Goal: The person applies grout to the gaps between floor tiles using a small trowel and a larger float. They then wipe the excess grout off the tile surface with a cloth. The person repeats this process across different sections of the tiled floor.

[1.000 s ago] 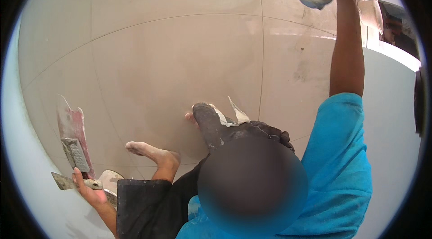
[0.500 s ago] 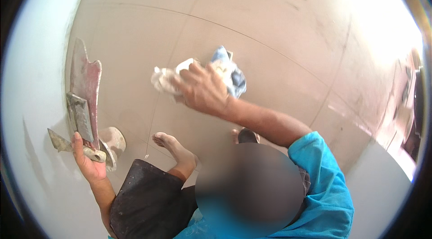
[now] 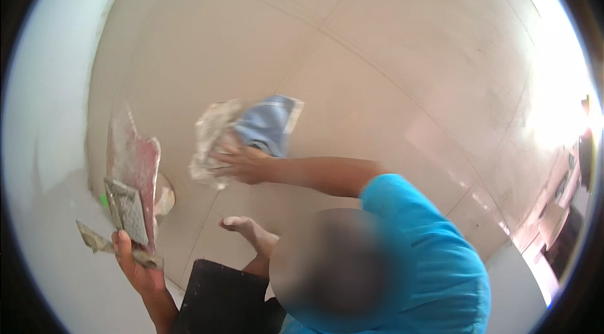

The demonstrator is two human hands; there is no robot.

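Note:
My left hand [image 3: 137, 266] grips a bundle of plastering tools at the lower left: a putty knife [image 3: 92, 238], a reddish, plaster-smeared blade [image 3: 146, 161] and a grey rectangular tool [image 3: 129, 208]. My right hand [image 3: 246, 164] lies with fingers spread on a crumpled, stained white cloth [image 3: 212, 132] on the floor, beside a blue piece of cloth [image 3: 270, 120]. Motion blurs the fingers and the white cloth.
A pale wall [image 3: 47, 113] runs along the left. A light container [image 3: 164, 194] stands behind the tools. My bare foot [image 3: 248, 230] is on the tiled floor [image 3: 402, 50]. At the right edge are bright light and some indistinct pale objects [image 3: 552, 224].
My right hand has swung from the upper right down and left with the cloth, which now lies spread on the floor. The tools in my left hand shifted slightly, and the view has turned.

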